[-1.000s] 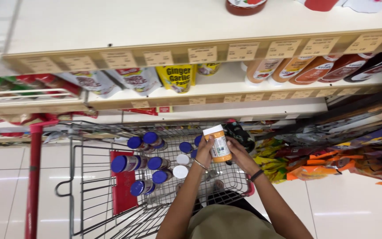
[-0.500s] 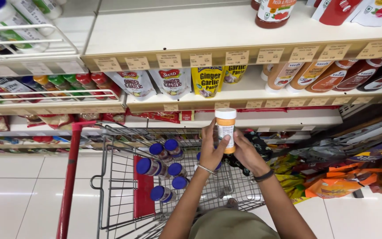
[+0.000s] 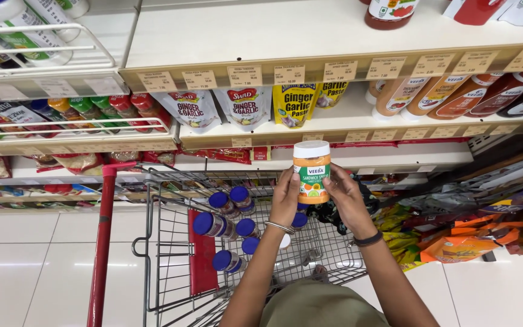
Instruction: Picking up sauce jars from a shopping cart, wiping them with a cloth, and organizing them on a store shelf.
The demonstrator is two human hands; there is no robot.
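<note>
Both of my hands clasp an orange jar [image 3: 312,172] with a white lid upright at frame centre, left hand [image 3: 285,197] and right hand [image 3: 344,195] on its sides, above the wire cart [image 3: 171,242] holding blue-lidded jars [image 3: 222,213]. I judge I'm inspecting it; next it needs lowering or shelving.
</note>
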